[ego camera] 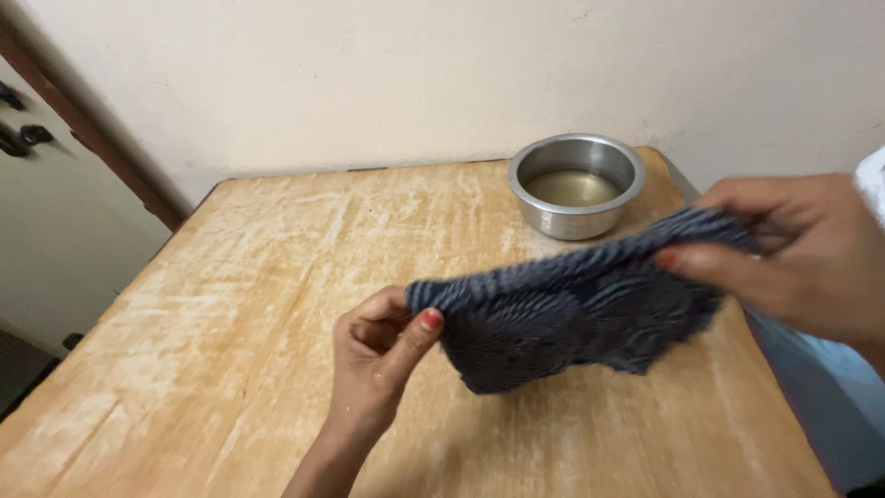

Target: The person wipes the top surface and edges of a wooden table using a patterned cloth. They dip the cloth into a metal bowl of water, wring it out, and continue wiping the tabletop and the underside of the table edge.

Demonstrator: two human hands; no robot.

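Both our hands pinch a grey ribbed cloth (572, 309), left hand (378, 355) and right hand (793, 254) at opposite corners, stretched above the wooden desk (230, 323) near a steel bowl (577, 186).

No packages, no labels, no signs, no screens — none in view

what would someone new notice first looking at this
A grey-blue ribbed cloth stretched in mid-air over the wooden table, pinched at its ends by the left hand and right hand. Behind it, near the table's far edge by the wall, stands a steel bowl holding clear liquid.
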